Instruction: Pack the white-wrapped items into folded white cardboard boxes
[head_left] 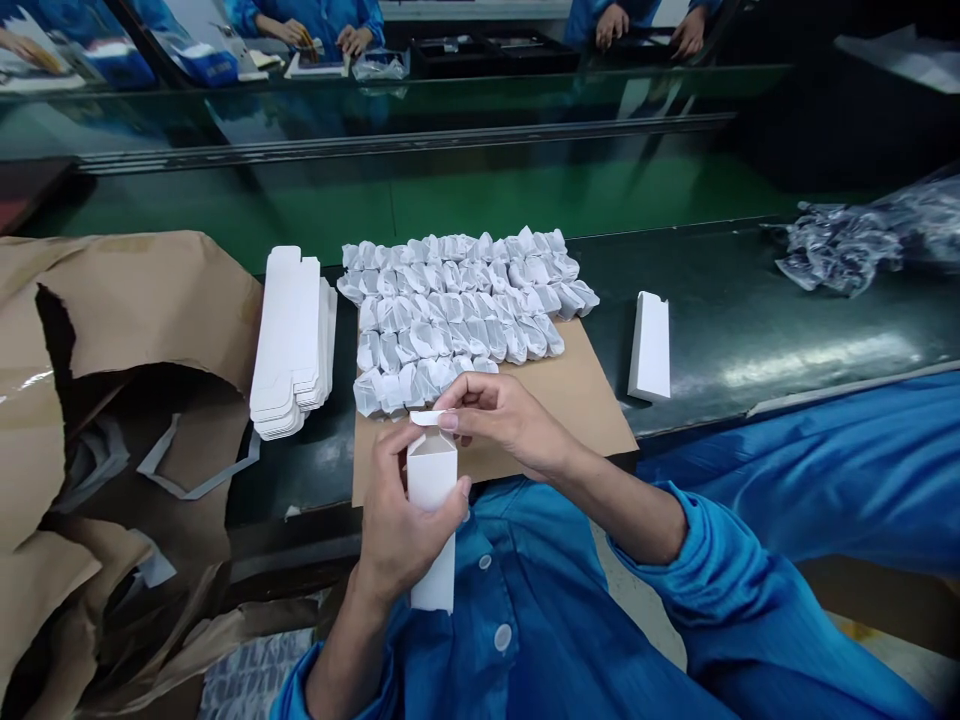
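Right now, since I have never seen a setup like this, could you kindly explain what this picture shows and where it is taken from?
There is no machine here: this is a single picture from a camera worn on a person's head, looking forward and down at their two bare hands. The left hand holds an upright white carton, and the fingers of the right hand touch its top flap. On the dark bench lie a brown cardboard sheet bearing rows of small film-wrapped pieces, a stack of flat white cartons, another white carton and crumpled clear plastic. Torn brown wrapping lies at the left. Beyond the bench, two other people in blue work with their own hands.
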